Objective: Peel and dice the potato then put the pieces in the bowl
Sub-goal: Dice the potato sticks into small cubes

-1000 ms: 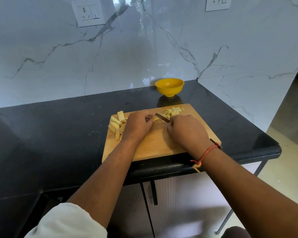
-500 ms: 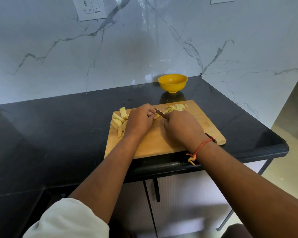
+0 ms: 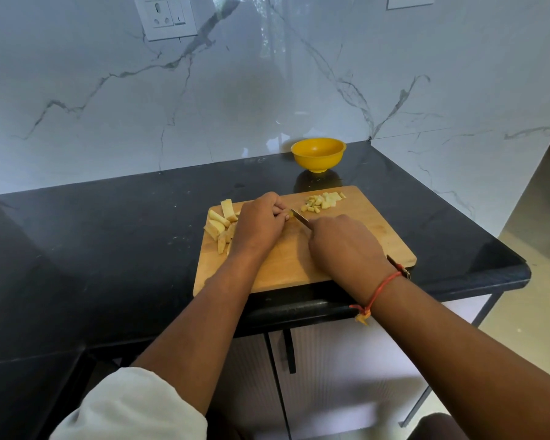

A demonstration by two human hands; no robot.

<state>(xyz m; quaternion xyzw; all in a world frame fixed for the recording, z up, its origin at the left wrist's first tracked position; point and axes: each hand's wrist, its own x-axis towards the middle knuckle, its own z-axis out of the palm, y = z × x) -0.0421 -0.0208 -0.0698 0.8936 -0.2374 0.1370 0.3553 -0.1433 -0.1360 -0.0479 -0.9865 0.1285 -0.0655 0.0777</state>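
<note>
The right hand point(image 3: 346, 242) has pulled back slightly, baring more of the knife point(image 3: 299, 215) blade.

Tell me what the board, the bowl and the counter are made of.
Board: looks like wood, tan and matte, with faint streaks like grain.
Bowl: probably plastic, an even bright yellow with a soft shine.
Counter: likely polished stone, black and glossy enough to mirror the bowl.

At the middle of the cutting board point(image 3: 385, 223), the left hand point(image 3: 261, 225) holds a mostly hidden potato piece point(image 3: 290, 214) under curled fingers point(image 3: 280, 211). The right hand point(image 3: 346, 246) grips a knife point(image 3: 300, 215) whose blade meets that piece. Potato strips point(image 3: 219, 223) lie at the board's left edge and diced pieces point(image 3: 323, 201) at its far edge, with a yellow bowl point(image 3: 318, 154) just beyond.
</note>
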